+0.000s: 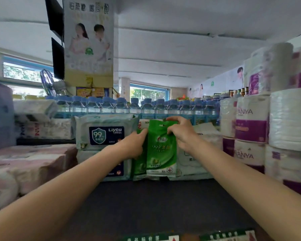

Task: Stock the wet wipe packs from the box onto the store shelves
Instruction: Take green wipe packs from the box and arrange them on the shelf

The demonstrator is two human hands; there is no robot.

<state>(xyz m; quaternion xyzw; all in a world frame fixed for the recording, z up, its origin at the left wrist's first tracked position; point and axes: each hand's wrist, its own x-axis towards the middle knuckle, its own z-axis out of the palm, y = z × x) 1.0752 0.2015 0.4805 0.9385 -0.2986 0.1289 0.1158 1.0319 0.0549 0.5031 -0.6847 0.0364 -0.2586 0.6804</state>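
A small green wet wipe pack [161, 150] stands upright on the dark shelf [146, 202], with more green packs [139, 164] behind it on its left. My left hand [135, 145] grips the pack's left edge. My right hand [180, 132] pinches its top right corner. Two large pale wipe packs with a dark blue label [104, 132] are stacked just left of it. The box is out of view.
Rows of blue-capped water bottles [146, 106] stand behind the wipes. Toilet paper packs [250, 126] rise at the right, and pink tissue packs [30, 164] lie at the left. White packs [195, 162] sit right of the green ones. A price-tag strip [189, 237] edges the shelf.
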